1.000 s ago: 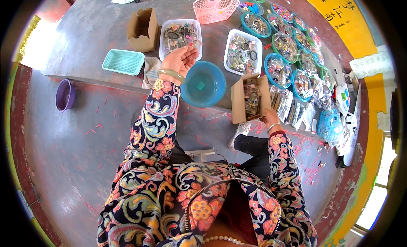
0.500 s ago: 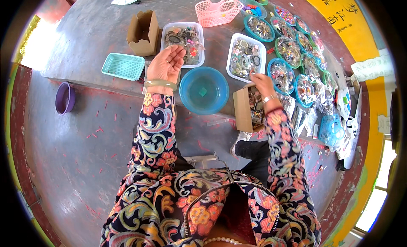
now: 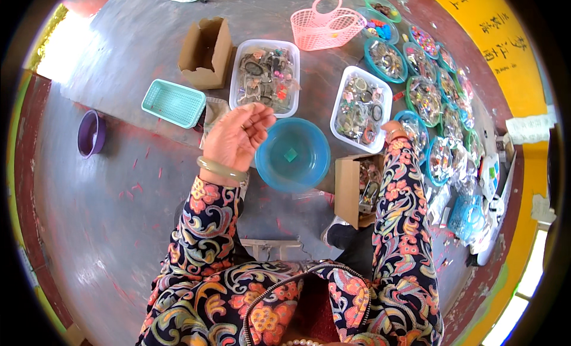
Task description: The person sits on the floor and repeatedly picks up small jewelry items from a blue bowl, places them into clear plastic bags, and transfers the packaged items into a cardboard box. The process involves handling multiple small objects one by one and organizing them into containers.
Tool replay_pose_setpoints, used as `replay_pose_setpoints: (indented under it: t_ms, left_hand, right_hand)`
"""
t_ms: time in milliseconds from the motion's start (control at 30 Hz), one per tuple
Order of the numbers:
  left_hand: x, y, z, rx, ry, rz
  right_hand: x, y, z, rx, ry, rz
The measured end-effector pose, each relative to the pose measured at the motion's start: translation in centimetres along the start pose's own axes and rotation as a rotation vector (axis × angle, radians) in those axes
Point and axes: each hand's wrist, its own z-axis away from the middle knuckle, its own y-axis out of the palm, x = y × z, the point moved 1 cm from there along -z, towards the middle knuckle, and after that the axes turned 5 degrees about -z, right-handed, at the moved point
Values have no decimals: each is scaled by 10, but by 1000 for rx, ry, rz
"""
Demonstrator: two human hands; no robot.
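My left hand (image 3: 233, 138), a pale bangle at its wrist, hovers left of a round blue basin (image 3: 322, 162), palm turned up and fingers loosely curled. I see nothing held in it. The basin has a small green square on its bottom. My right hand (image 3: 395, 131) is at the right rim of a white basket (image 3: 334, 127) of small packaged accessories, beside a round blue basket (image 3: 426, 135); its fingertips are too foreshortened to read. Below it, an open cardboard box (image 3: 347, 191) holds similar packets. Behind my left hand stands another white basket (image 3: 235, 78) with bagged accessories.
A pink handled basket (image 3: 315, 34) stands at the back. Rows of round baskets (image 3: 441, 108) with packets fill the right. On the left are a brown carton (image 3: 217, 72), a mint-green basket (image 3: 172, 111) and a purple tub (image 3: 83, 135). A step edge (image 3: 128, 121) crosses the floor.
The view has shifted, so the baskets appear lower. My right hand has moved from over the white basket to its right rim. My left hand's fingers are more curled, nearer the basin.
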Motion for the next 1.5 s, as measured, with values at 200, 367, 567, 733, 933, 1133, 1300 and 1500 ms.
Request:
replay_pose_setpoints:
  t_ms: [200,367,567,733,933,1133,1300,1500]
  left_hand:
    - [3,6,0,-28,-9,-37]
    - [8,10,-5,-24,-29,-53]
    - [8,13,-5,-19,-44,-34]
    - [6,15,-2,-6,-37,-42]
    - [10,20,-2,-15,-48,-55]
    - [17,16,-8,-6,-55,-26]
    - [19,7,-12,-9,-48,-9]
    - [23,9,-10,-33,-47,19]
  right_hand:
    - [16,-19,-14,-102,334,-1328]
    - [54,-76,-10,41,377,-1838]
    - [88,-105,-29,-80,400,-1868]
    - [95,-115,-30,-85,434,-1847]
    - [131,-142,-27,-54,405,-1926]
    - [136,-151,-33,-67,360,-1897]
    - [116,-161,13,-142,220,-1600]
    - [77,-163,168,-342,-20,-1628]
